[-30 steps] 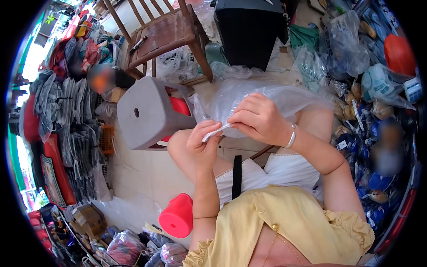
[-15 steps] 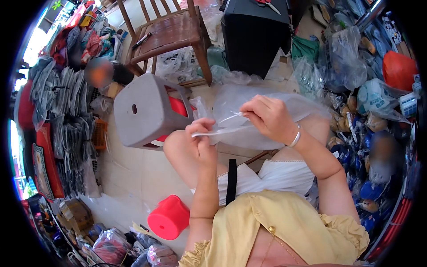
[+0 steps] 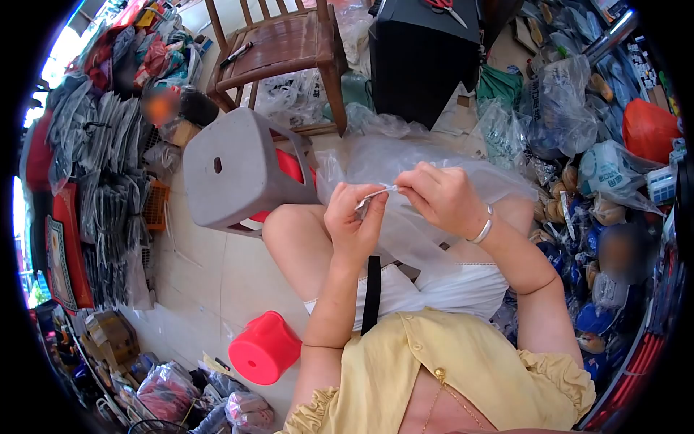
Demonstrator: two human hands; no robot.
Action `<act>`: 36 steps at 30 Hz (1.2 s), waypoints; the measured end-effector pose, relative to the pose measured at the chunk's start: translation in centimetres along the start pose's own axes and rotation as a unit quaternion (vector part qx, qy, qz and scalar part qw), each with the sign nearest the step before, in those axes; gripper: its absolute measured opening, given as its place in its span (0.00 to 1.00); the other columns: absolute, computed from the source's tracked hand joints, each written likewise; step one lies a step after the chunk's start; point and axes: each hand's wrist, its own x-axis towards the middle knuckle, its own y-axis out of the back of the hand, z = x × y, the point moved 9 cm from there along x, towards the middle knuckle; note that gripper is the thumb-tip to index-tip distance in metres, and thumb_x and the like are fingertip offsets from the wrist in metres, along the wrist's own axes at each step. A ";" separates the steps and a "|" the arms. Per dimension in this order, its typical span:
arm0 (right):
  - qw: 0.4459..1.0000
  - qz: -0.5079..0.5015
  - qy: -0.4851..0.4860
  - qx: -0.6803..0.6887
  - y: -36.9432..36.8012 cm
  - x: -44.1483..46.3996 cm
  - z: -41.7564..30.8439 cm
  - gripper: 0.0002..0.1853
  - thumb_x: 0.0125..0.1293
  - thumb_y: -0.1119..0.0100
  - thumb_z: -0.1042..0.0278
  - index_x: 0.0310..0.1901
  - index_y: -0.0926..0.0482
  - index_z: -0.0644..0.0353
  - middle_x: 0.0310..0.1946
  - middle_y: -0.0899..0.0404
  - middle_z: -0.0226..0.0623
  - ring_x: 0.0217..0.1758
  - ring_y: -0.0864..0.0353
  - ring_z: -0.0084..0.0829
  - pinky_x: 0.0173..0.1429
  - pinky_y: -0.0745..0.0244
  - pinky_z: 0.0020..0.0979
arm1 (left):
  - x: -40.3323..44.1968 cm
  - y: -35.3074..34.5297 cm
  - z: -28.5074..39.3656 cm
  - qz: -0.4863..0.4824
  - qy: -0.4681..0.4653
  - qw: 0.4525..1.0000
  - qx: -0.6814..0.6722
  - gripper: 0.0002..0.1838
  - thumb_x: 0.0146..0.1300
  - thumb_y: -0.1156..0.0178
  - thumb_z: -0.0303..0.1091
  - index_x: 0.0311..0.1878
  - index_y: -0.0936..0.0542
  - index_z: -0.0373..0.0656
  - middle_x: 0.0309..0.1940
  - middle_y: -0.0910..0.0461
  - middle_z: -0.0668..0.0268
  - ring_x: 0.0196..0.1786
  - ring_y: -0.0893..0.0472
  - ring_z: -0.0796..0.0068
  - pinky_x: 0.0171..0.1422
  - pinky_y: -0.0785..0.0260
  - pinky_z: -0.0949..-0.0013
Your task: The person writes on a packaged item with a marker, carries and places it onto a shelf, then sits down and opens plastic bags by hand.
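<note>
Left hand point(image 3: 354, 217) and right hand point(image 3: 442, 200) both pinching a thin whitish strip point(image 3: 379, 192), clear plastic point(image 3: 405, 153) spread beyond them, grey stool point(image 3: 230, 173) off left.

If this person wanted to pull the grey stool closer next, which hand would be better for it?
Probably the left hand: the grey stool stands on that side, while the right hand would have to reach across. Both hands meet at a small pale strip, so the left would first need freeing.
</note>
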 end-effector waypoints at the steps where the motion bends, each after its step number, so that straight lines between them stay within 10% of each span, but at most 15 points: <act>1: 1.000 -0.001 0.000 0.001 0.0 0.0 0.0 0.07 0.53 0.37 0.75 0.34 0.24 0.57 0.24 0.27 0.35 0.21 0.25 0.36 0.24 0.31 0.32 | 0.0 0.1 0.1 0.002 -0.009 1.000 0.005 0.05 0.52 0.34 0.24 0.32 0.20 0.40 0.26 0.21 0.67 0.28 0.28 0.71 0.34 0.37 0.71; 14: 0.997 -0.076 0.016 -0.026 -0.9 0.3 -0.5 0.06 0.55 0.40 0.71 0.33 0.26 0.57 0.24 0.27 0.33 0.20 0.23 0.34 0.22 0.28 0.31 | -0.5 0.2 0.9 0.017 -0.063 0.998 0.011 0.06 0.51 0.36 0.21 0.32 0.20 0.39 0.26 0.21 0.66 0.28 0.27 0.70 0.33 0.35 0.71; 16: 0.999 -0.047 0.006 -0.015 -0.2 0.5 -0.3 0.05 0.54 0.39 0.72 0.33 0.25 0.57 0.24 0.27 0.33 0.21 0.23 0.34 0.23 0.28 0.31 | -1.0 -0.7 -2.0 -0.021 0.138 0.987 -0.085 0.06 0.51 0.35 0.22 0.33 0.20 0.39 0.25 0.21 0.65 0.27 0.27 0.70 0.33 0.35 0.71; 22: 0.995 -0.039 -0.042 0.078 0.2 0.2 0.6 0.05 0.54 0.39 0.72 0.34 0.22 0.59 0.27 0.22 0.35 0.23 0.23 0.34 0.27 0.28 0.29 | 0.2 -0.2 1.1 -0.038 0.001 0.999 0.003 0.06 0.51 0.35 0.22 0.33 0.20 0.39 0.25 0.21 0.65 0.25 0.27 0.70 0.31 0.37 0.71; 24: 0.935 -0.149 -0.214 0.238 -1.8 -0.6 2.7 0.06 0.59 0.39 0.72 0.38 0.20 0.61 0.26 0.22 0.32 0.27 0.24 0.20 0.30 0.31 0.26 | 0.2 -0.1 1.4 -0.038 -0.032 0.999 0.017 0.06 0.51 0.36 0.22 0.33 0.20 0.40 0.25 0.21 0.66 0.25 0.28 0.70 0.31 0.38 0.71; 36: 0.760 -0.306 -0.327 0.471 -5.6 -2.9 3.6 0.10 0.65 0.41 0.65 0.40 0.21 0.64 0.30 0.23 0.26 0.34 0.28 0.15 0.41 0.31 0.20 | -0.3 -0.1 3.1 -0.063 -0.133 0.988 0.055 0.10 0.45 0.36 0.18 0.32 0.20 0.41 0.24 0.21 0.68 0.24 0.29 0.74 0.30 0.40 0.73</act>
